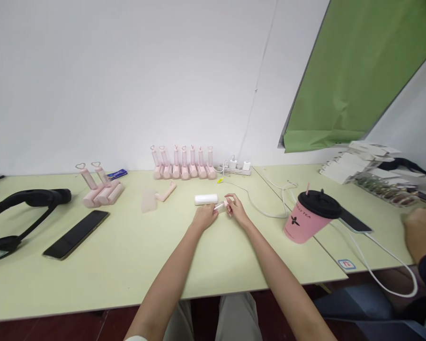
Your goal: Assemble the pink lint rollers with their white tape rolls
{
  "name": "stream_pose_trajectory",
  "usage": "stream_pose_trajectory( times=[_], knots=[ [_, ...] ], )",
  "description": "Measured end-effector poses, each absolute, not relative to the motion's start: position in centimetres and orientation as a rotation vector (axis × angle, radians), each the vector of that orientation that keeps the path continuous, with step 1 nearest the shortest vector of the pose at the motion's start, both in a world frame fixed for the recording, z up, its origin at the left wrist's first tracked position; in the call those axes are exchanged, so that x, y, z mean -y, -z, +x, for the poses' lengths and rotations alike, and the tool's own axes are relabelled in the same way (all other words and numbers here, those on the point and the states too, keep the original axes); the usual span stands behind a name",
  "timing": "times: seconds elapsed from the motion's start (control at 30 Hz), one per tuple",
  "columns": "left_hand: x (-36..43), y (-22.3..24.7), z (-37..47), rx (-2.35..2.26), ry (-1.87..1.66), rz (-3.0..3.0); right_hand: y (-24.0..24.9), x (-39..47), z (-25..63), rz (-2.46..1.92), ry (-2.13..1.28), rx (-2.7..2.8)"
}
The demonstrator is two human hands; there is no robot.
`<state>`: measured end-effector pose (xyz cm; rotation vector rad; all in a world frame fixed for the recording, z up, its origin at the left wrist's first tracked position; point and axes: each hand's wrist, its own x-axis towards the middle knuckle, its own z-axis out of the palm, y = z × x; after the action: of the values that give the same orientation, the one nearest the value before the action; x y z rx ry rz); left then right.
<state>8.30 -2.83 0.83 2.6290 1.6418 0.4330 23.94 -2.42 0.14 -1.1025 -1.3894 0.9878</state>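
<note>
A small clear tube with a pale pink end [220,207] lies between my two hands, just above the table. The fingers of my left hand [205,216] are closed around its clear end. At the pink end, my right hand [237,208] pinches it between thumb and fingers. Right behind my left hand a white cylinder [206,199] lies on its side. Farther left are a pink angled piece [166,192] and a thin translucent pale pink sheet [148,201], both flat on the table.
Several pink devices with upright tubes [183,166] line the wall; two more [102,192] stand left. A phone [76,234] and black headset [28,199] lie left. Right are a pink cup [307,218], cables, a power strip [239,169] and another person's hand [424,222].
</note>
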Motion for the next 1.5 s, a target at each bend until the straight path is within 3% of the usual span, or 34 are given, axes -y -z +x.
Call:
stream_pose_trajectory(
  times=[0.4, 0.6, 1.5],
  knots=[
    [2.8, -0.7, 8.6, -1.519, -0.305, 2.733, 0.2, 2.8, 25.0, -1.419, -0.571, 1.749],
    [2.9, -0.9, 8.9, -1.484, -0.265, 2.729, 0.4, 2.1, 25.3, -1.583, -0.2, 1.765],
    [4.4, -1.0, 9.5, -1.447, -0.234, 2.755, 0.3, 2.7, 25.1, -1.624, -0.094, 2.014]
  ],
)
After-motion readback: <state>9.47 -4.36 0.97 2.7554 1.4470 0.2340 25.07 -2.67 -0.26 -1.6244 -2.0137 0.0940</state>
